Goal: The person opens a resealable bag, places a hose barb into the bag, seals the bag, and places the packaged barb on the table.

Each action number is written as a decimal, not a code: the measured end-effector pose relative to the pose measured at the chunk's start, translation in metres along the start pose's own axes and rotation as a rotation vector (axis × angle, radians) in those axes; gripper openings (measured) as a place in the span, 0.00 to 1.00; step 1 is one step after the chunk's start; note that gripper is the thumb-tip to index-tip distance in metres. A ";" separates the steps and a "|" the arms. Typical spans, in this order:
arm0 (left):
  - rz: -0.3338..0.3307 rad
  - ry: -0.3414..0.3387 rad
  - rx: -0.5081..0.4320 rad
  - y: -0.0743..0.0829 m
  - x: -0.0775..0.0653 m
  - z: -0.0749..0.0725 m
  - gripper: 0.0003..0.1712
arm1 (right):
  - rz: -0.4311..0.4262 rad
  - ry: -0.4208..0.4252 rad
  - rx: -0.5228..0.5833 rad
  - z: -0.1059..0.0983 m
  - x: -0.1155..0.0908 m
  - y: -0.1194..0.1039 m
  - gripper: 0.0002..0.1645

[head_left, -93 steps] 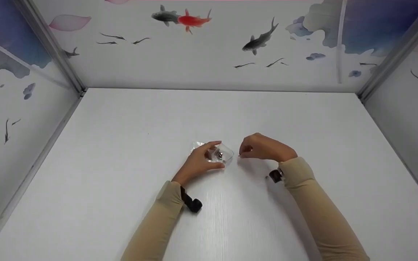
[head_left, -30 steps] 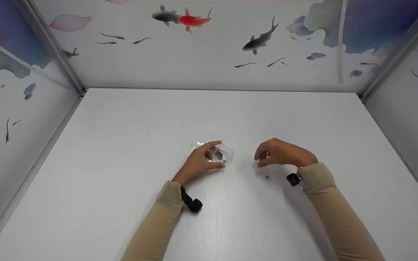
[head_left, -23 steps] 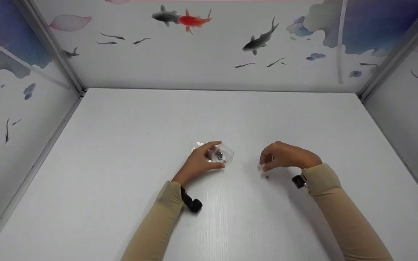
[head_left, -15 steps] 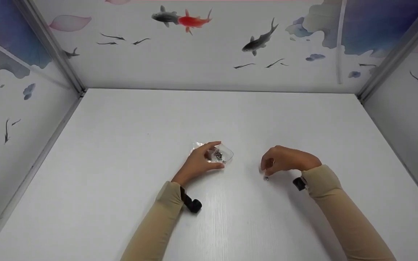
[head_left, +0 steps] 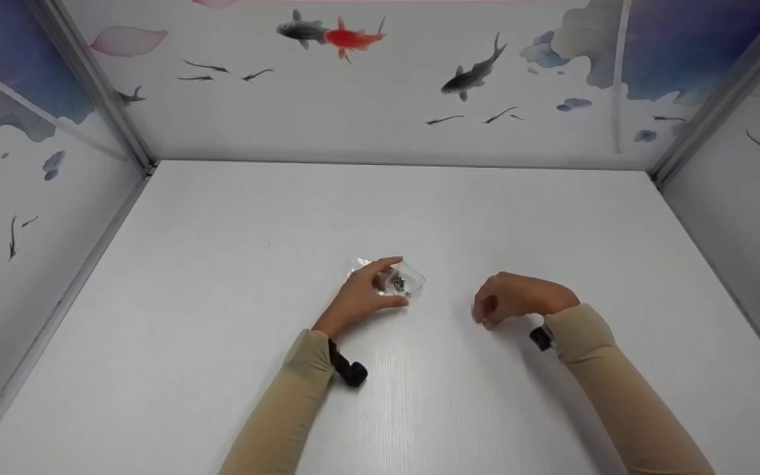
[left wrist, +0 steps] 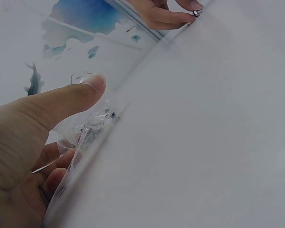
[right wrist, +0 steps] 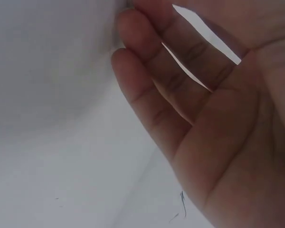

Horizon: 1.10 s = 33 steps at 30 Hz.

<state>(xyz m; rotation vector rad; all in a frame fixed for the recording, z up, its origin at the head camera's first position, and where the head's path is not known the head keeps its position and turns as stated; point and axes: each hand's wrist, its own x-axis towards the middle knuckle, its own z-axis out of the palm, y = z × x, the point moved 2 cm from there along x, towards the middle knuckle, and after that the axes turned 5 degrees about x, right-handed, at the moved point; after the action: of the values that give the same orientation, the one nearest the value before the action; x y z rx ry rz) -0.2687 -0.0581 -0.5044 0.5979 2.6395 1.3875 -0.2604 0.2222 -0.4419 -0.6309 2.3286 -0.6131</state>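
Observation:
In the head view my left hand (head_left: 363, 290) holds a clear plastic bag (head_left: 413, 272) lying on the table, thumb and forefinger spread along its two sides. Small shiny metal pieces (head_left: 398, 283) sit inside it; the left wrist view shows crinkled clear film under the thumb (left wrist: 92, 84). To the right, my right hand (head_left: 518, 295) is low over the table, fingertips down. Its thumb and finger pinch a small shiny metal piece (left wrist: 196, 13), seen at the top of the left wrist view. The right wrist view shows curled fingers, with the fingertips partly cut off.
The white table (head_left: 221, 369) is enclosed by a printed back wall (head_left: 380, 99) and side walls with metal corner posts. Black wrist cameras (head_left: 353, 374) hang beneath both cuffs.
My right hand has moved from beside the bag to the right and toward me, down to the small metal piece on the table, which its fingertips now pinch. My left hand and the bag stay put.

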 end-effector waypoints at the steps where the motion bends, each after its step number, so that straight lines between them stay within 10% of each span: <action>1: 0.000 0.001 0.002 0.000 0.000 0.000 0.44 | -0.006 -0.001 0.002 0.000 0.000 0.000 0.10; 33: -0.002 0.003 0.013 -0.001 0.000 0.001 0.45 | -0.115 0.069 -0.088 -0.008 0.019 -0.019 0.03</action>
<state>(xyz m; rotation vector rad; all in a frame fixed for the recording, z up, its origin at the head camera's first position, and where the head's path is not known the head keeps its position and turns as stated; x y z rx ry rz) -0.2693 -0.0580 -0.5055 0.5954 2.6532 1.3730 -0.2739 0.1988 -0.4345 -0.8001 2.4072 -0.5946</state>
